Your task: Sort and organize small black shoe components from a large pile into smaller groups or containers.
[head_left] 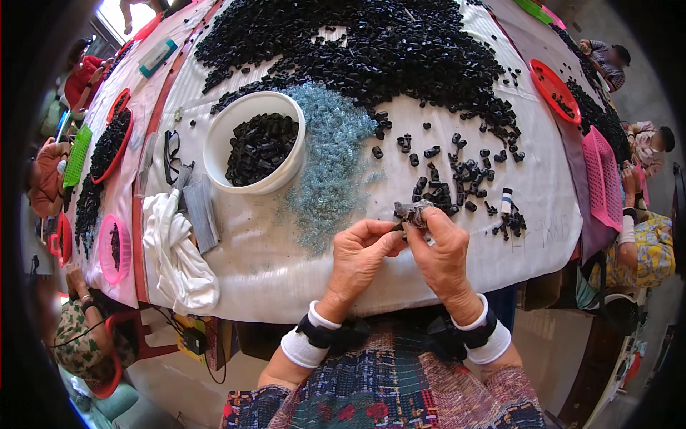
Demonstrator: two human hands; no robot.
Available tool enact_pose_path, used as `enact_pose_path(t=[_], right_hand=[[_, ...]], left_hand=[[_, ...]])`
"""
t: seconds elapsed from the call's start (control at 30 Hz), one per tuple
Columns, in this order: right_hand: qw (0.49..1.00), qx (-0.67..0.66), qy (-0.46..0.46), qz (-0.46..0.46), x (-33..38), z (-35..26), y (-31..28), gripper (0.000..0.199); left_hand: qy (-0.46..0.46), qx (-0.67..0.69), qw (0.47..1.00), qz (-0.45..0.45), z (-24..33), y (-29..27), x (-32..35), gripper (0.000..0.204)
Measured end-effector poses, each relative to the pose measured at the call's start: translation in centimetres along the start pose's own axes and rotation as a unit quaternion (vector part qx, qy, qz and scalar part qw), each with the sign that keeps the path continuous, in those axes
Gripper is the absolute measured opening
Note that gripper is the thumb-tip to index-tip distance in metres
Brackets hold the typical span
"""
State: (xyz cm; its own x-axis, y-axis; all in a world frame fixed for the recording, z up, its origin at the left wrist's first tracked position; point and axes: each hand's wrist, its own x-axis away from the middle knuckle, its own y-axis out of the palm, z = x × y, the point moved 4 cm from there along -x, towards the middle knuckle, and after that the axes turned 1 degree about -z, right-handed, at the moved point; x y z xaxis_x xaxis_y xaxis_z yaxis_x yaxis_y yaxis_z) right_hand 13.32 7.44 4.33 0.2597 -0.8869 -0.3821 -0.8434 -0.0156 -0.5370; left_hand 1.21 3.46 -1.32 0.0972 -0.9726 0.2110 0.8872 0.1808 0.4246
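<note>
Both hands are close together over the near part of the white table cover. My left hand point(357, 259) is closed in a pinch, with a tiny black piece just visible at its fingertips. My right hand point(444, 250) grips a crumpled grey scrap point(412, 212), perhaps cloth or film, and its fingertips almost meet the left ones. Just beyond them lie loose black plastic parts point(436, 189), short and cylindrical. Left of these spreads a heap of small clear-bluish pieces point(325, 136). A white bucket point(214, 154) holds more black parts point(261, 150).
A large black pile point(357, 50) covers the far table. On the left lie eyeglasses point(170, 157), a white cloth point(175, 250) and a grey folded strip point(201, 214). A small white-capped bottle point(506, 200) stands at right. Red trays point(556, 93) and pink baskets point(602, 179) line neighbouring tables, where several people sit.
</note>
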Motion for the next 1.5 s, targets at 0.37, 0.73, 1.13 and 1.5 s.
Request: enact_pose_path(t=[0.37,0.73,1.13,1.5], right_hand=[[0.997,-0.038,0.064,-0.009,0.1,0.9,0.4,0.011],[1.000,0.012,-0.013,0.015,0.7,1.0,0.8,0.016],[0.992,-0.091,0.087,-0.008,0.7,2.8,0.9,0.011],[0.970,-0.194,0.148,0.008,1.1,2.9,1.0,0.011]], left_hand=[[-0.031,-0.026,0.999,0.018,-0.1,0.1,-0.3,0.015],[-0.011,-0.029,0.999,0.032,-0.6,0.0,-0.2,0.016],[-0.056,-0.033,0.998,0.004,-0.1,0.2,-0.3,0.019],[-0.039,-0.015,0.999,-0.009,-0.2,0.1,-0.2,0.018]])
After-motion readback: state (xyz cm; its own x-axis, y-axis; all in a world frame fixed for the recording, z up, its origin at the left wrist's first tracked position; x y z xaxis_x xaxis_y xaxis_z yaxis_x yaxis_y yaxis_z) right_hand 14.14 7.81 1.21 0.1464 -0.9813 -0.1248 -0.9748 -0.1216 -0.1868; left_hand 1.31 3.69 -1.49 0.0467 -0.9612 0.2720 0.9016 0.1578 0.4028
